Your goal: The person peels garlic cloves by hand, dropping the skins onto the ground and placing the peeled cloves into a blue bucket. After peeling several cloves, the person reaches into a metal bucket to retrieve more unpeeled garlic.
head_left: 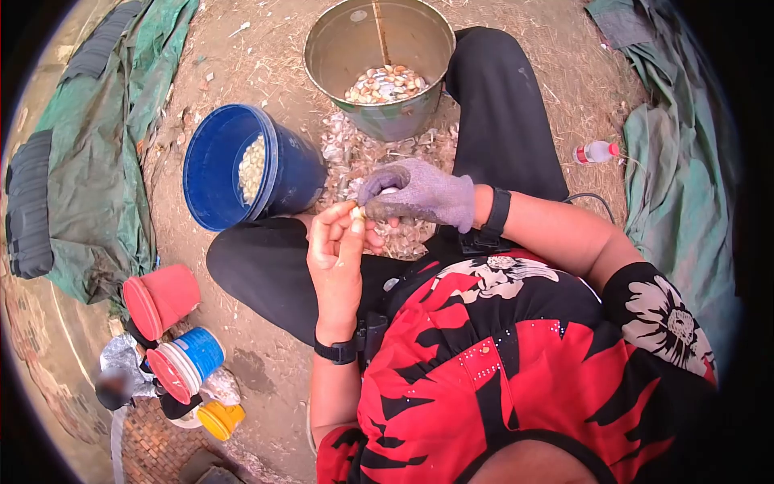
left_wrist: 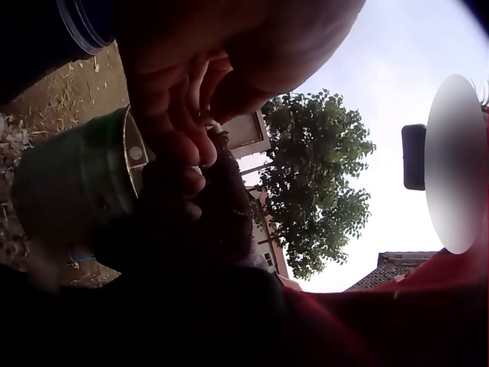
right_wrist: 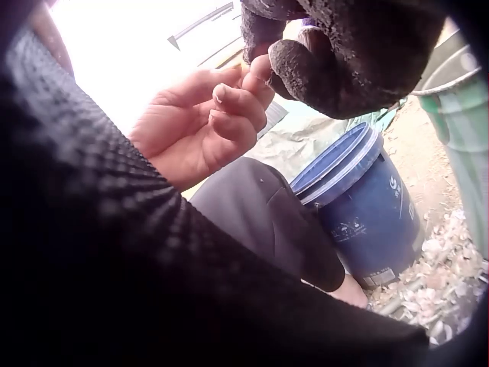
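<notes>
In the head view my bare left hand (head_left: 332, 254) pinches a small pale garlic clove (head_left: 356, 214) between thumb and fingertips. My right hand (head_left: 423, 194), in a grey-purple glove, meets it at the fingertips, its fingers curled around another whitish garlic clove (head_left: 389, 191). The right wrist view shows the glove (right_wrist: 344, 57) dark with dirt, its thumb and finger right at the left fingertips. Unpeeled cloves (head_left: 385, 85) lie in the large green metal bucket (head_left: 387, 121) in front. Peeled cloves (head_left: 251, 169) sit inside the tilted blue bucket (head_left: 298, 169) at left.
Papery skins (head_left: 343, 145) cover the ground between the buckets and legs. A capped bottle (head_left: 595, 152) lies at right beside a green tarp (head_left: 677, 177). At lower left are a red bucket (head_left: 165, 298), other coloured buckets and another person (head_left: 125, 359).
</notes>
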{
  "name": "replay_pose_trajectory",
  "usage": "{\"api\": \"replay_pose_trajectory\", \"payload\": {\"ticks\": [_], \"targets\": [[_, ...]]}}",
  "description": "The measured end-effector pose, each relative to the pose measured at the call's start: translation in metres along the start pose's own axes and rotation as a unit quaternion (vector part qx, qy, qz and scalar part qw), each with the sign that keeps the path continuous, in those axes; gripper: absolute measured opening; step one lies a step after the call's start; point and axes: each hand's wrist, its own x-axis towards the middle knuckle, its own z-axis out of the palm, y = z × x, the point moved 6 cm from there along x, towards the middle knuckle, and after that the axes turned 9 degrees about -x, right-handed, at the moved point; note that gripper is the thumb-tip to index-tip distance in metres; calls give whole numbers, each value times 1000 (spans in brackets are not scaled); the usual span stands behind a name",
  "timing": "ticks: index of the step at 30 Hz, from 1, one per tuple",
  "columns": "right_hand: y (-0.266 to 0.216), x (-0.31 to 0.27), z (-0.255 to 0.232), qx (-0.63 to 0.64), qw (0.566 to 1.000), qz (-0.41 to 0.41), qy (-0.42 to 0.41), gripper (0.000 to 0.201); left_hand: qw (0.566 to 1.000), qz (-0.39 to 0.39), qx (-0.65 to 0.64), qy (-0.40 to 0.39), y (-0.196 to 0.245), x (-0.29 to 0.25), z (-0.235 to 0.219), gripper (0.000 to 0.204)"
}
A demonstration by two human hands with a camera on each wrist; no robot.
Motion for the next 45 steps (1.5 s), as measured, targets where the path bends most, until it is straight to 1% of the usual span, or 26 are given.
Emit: {"api": "replay_pose_trajectory", "payload": {"ticks": [1, 3, 5, 7, 11, 13, 14, 16, 19, 20, 22, 24, 25, 28, 30, 35, 37, 38, 40, 41, 43, 44, 45], "targets": [[2, 0, -2, 3, 1000, 1, 2, 30, 999, 19, 31, 6, 1, 0, 1, 24], [7, 0, -4, 5, 1000, 21, 5, 29, 999, 18, 44, 10, 0, 1, 0, 26], [6, -1, -4, -3, 1000, 25, 8, 29, 998, 19, 56, 14, -1, 1, -1, 27], [4, -2, -5, -12, 999, 28, 10, 29, 991, 39, 123, 17, 0, 1, -2, 26], [8, 0, -9, -23, 999, 39, 11, 30, 984, 59, 164, 21, 0, 1, -1, 26], [10, -1, -10, -25, 998, 48, 16, 30, 975, 79, 209, 17, -1, 2, -2, 26], [9, -2, -10, -15, 999, 49, 16, 30, 975, 78, 209, 16, -2, 3, -3, 26], [9, -2, -11, -5, 999, 51, 16, 30, 951, 115, 287, -3, 0, 4, 0, 26], [12, -1, -10, -4, 999, 43, 15, 29, 941, 131, 313, -13, 0, 4, 1, 25], [14, 0, -9, 20, 999, 34, 19, 29, 941, 131, 313, -14, -2, 4, 0, 25], [12, -1, -9, 44, 998, 25, 24, 29, 959, 105, 264, -15, -7, 5, -2, 27], [10, -2, -10, -29, 998, 47, 22, 31, 967, 92, 240, -4, -5, 4, 2, 27], [10, -2, -10, -29, 998, 46, 22, 31, 973, 78, 215, 7, -4, 4, 3, 28], [15, 0, -9, -9, 999, 39, 12, 33, 970, 72, 232, -13, -8, 6, 1, 28], [22, 1, -7, 43, 998, 55, -12, 35, 973, 73, 219, -13, -8, 5, 1, 28], [25, 1, -6, 42, 998, 48, -16, 35, 981, 68, 182, -2, -7, 4, 0, 25], [24, 1, -5, 35, 998, 44, -11, 35, 945, 112, 308, -19, -2, 5, 1, 24], [24, 1, -5, 29, 998, 45, -17, 35, 944, 113, 308, -19, -2, 5, -2, 24], [23, 1, -4, 24, 998, 47, -22, 34, 896, 182, 402, -48, 2, 4, 0, 25], [21, 1, -3, 20, 998, 47, -27, 34, 896, 182, 402, -48, 2, 3, 0, 25], [18, 0, -2, 17, 998, 47, -32, 34, 945, 98, 313, 0, -6, 5, -10, 24], [18, -1, -1, 24, 997, 59, -39, 34, 945, 97, 314, 0, -4, 6, -9, 24], [17, -2, -1, 31, 996, 71, -46, 35, 981, 77, 179, 24, -4, 8, -12, 22]]}}
